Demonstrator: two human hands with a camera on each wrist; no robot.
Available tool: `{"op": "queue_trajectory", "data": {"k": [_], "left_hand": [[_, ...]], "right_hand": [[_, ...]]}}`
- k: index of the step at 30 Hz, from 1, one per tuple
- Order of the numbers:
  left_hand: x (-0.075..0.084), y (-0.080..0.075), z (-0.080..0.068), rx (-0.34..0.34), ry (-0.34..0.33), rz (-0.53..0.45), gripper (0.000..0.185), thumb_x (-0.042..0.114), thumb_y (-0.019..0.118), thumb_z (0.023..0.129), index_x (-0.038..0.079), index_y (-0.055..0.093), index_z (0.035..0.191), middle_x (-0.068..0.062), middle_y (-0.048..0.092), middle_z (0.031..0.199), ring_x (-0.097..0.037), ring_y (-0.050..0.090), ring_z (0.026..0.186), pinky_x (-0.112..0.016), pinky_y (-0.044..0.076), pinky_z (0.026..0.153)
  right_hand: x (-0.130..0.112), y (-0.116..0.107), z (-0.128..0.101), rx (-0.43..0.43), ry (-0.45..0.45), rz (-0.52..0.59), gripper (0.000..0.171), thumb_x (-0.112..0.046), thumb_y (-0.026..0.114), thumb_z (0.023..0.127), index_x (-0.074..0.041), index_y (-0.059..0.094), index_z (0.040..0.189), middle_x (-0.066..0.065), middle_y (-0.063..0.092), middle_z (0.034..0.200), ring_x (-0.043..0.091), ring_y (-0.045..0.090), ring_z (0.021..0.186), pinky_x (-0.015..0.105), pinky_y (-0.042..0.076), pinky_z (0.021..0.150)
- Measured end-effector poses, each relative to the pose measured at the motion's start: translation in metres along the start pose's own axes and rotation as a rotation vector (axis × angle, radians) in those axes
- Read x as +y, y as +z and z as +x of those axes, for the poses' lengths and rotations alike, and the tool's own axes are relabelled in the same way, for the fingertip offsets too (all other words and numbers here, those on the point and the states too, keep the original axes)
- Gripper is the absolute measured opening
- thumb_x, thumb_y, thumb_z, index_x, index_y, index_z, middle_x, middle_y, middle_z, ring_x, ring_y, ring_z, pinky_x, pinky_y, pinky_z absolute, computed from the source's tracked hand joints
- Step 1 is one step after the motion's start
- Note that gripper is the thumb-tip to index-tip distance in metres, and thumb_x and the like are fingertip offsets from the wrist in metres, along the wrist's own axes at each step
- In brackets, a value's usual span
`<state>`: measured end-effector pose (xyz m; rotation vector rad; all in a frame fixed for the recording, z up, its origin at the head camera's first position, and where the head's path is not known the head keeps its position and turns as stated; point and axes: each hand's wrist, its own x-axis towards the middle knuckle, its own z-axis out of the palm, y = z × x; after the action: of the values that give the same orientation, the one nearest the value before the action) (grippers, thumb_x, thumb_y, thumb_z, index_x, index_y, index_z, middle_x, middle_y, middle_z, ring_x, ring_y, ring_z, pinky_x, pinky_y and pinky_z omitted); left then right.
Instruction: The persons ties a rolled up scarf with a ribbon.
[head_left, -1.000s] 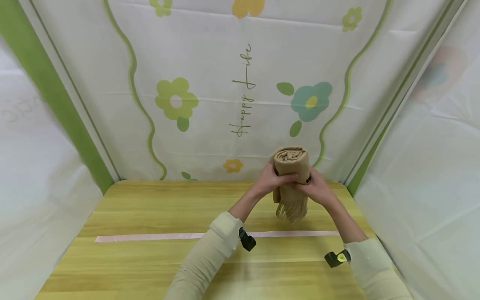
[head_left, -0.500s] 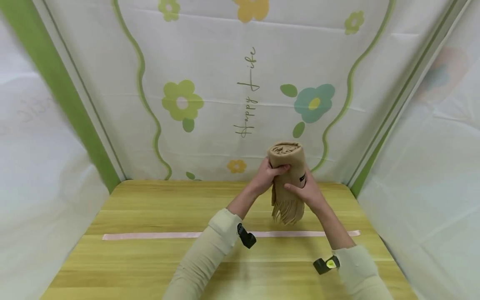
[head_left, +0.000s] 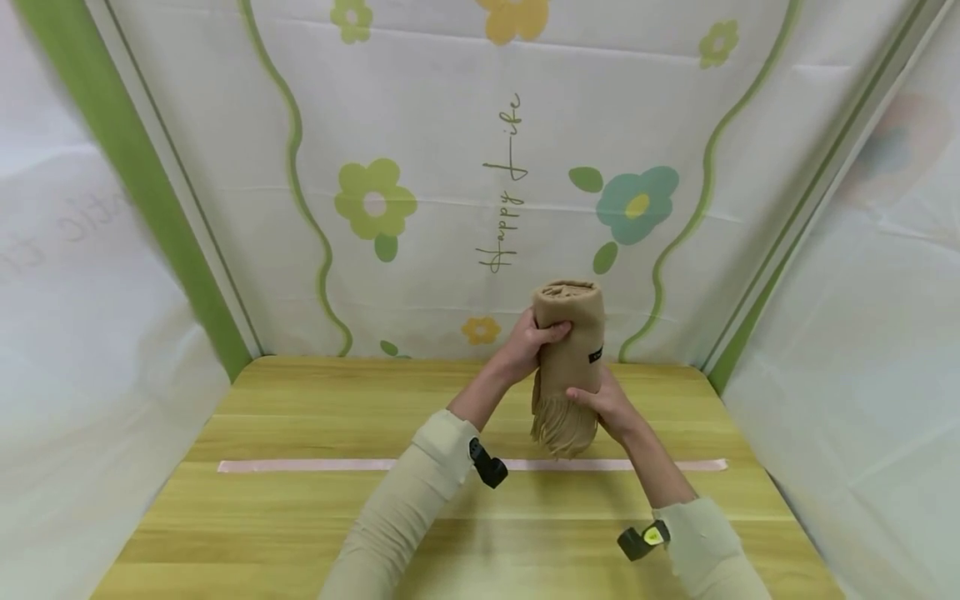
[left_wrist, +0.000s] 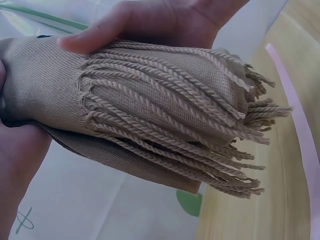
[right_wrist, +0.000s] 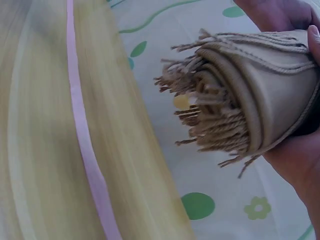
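A tan scarf (head_left: 567,358), rolled up tight with twisted fringe at its lower end, is held upright over the far part of the table. My left hand (head_left: 527,343) grips its upper left side, thumb across the front. Lower down on the right, my right hand (head_left: 604,403) holds the roll near the fringe, its thumb also on the front. A small black label shows on the scarf's right side. In the left wrist view the fringe (left_wrist: 165,110) hangs in loose cords past the roll's end. The right wrist view shows the coiled layers (right_wrist: 235,100) end-on.
The wood-grain table (head_left: 315,525) carries a pink tape strip (head_left: 307,465) running across it. Behind stands a white curtain (head_left: 435,125) printed with flowers and lettering. More white sheets (head_left: 862,350) close off both sides.
The scarf has shifted a little left and shows more of its length. My right hand has slid down it toward the fringe, while my left stays near the top.
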<state>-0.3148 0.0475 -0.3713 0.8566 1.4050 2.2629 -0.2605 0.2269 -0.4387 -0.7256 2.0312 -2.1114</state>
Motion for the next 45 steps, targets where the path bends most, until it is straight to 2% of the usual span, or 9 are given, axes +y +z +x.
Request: {"op": "queue_trajectory", "data": {"k": [7,14,19,27,33,45], "left_hand": [[0.003,-0.005,0.0,0.089,-0.026,-0.001,0.025,0.001,0.049,0.098,0.009,0.05,0.122,0.0,0.06,0.103,-0.013,0.061,0.092,-0.027,0.053,0.084],[0.003,-0.011,-0.002,0.193,-0.08,-0.023,0.017,0.006,0.053,0.1,0.009,0.052,0.117,0.0,0.061,0.1,-0.013,0.063,0.09,-0.027,0.053,0.082],[0.003,-0.015,-0.002,0.202,-0.094,0.004,0.017,0.008,0.054,0.1,0.007,0.053,0.117,-0.001,0.062,0.099,-0.013,0.064,0.087,-0.027,0.054,0.08],[0.001,-0.02,-0.007,0.238,-0.134,0.013,0.021,0.01,0.055,0.101,0.005,0.052,0.121,0.0,0.062,0.099,-0.013,0.064,0.088,-0.027,0.054,0.079],[-0.002,-0.024,-0.011,0.221,-0.144,0.008,0.021,0.011,0.053,0.101,0.006,0.05,0.122,0.0,0.061,0.099,-0.012,0.064,0.088,-0.027,0.054,0.079],[-0.003,-0.028,-0.015,0.215,-0.139,-0.037,0.015,0.013,0.05,0.103,0.008,0.052,0.117,0.001,0.062,0.098,-0.011,0.065,0.086,-0.027,0.055,0.077]], "right_hand": [[0.011,0.009,-0.003,-0.026,0.033,0.097,0.043,-0.015,0.068,0.093,-0.014,0.046,0.13,0.0,0.065,0.111,0.014,0.067,0.098,0.03,0.057,0.084],[0.023,0.02,-0.005,-0.018,0.076,0.188,0.032,-0.013,0.064,0.094,-0.012,0.049,0.123,0.0,0.068,0.104,0.015,0.07,0.089,0.03,0.059,0.081],[0.028,0.028,-0.005,-0.021,0.084,0.23,0.031,-0.013,0.059,0.096,-0.011,0.048,0.125,0.001,0.068,0.104,0.016,0.07,0.088,0.032,0.059,0.08],[0.034,0.043,-0.007,0.048,0.13,0.256,0.028,-0.015,0.058,0.095,-0.011,0.048,0.121,0.0,0.07,0.099,0.014,0.071,0.084,0.03,0.059,0.077],[0.039,0.047,-0.01,0.016,0.155,0.301,0.033,-0.017,0.058,0.095,-0.012,0.046,0.125,-0.001,0.068,0.103,0.014,0.07,0.088,0.031,0.058,0.081],[0.041,0.055,-0.02,-0.035,0.238,0.51,0.031,-0.015,0.055,0.095,-0.014,0.041,0.122,-0.002,0.07,0.1,0.013,0.072,0.087,0.028,0.058,0.081]]}}
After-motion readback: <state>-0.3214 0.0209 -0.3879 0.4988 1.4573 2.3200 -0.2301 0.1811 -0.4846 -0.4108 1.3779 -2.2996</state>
